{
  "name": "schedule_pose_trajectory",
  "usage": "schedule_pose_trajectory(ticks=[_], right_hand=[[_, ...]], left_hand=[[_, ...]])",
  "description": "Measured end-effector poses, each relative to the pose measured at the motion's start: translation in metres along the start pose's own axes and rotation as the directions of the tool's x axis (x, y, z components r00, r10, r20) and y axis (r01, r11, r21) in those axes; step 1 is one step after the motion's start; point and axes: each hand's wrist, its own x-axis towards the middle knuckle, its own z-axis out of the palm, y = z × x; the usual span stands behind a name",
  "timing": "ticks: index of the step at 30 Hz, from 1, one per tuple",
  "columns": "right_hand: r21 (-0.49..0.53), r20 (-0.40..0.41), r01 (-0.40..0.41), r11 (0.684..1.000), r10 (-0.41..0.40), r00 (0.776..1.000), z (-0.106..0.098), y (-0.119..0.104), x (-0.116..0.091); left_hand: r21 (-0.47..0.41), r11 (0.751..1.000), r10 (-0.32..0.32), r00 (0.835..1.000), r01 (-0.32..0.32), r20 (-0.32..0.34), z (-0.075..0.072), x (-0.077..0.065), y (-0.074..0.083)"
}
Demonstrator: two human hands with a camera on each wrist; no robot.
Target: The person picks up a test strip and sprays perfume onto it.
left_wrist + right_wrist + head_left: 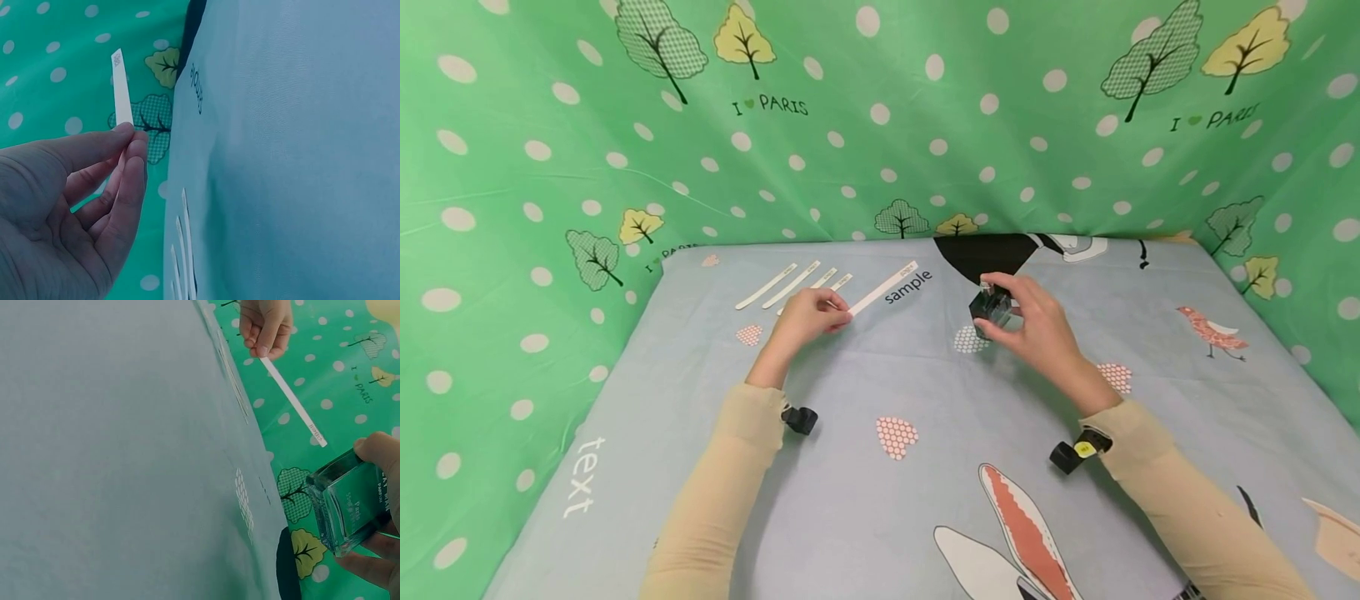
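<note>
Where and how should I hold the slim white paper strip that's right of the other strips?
The slim white paper strip is probably best pinched at the end away from its print, coming from the left, as the left grip does. It's thin and flat, so a light pinch across its faces should suit, leaving the printed end jutting toward the dark rectangular glass bottle.

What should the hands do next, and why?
Maybe bring the white strip closer to the bottle: the left hand pinches the strip, the right hand holds the bottle, and there's a gap between strip and bottle.
</note>
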Motion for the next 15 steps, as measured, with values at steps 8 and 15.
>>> schedule_pose_trajectory(ticks=[8, 15], right_hand=[[0.019, 0.002, -0.019, 1.000, 0.019, 1.000, -0.0014, 0.0022, -0.0004], [0.028, 0.006, -0.022, 0.999, 0.022, 1.000, -0.0024, 0.0022, -0.0011]], left_hand=[[0.000, 1.000, 0.000, 1.000, 0.000, -0.002, -0.0022, 0.0011, 0.0010], [-0.011, 1.000, -0.001, 1.000, 0.001, -0.002, -0.0054, 0.0017, 0.0013]])
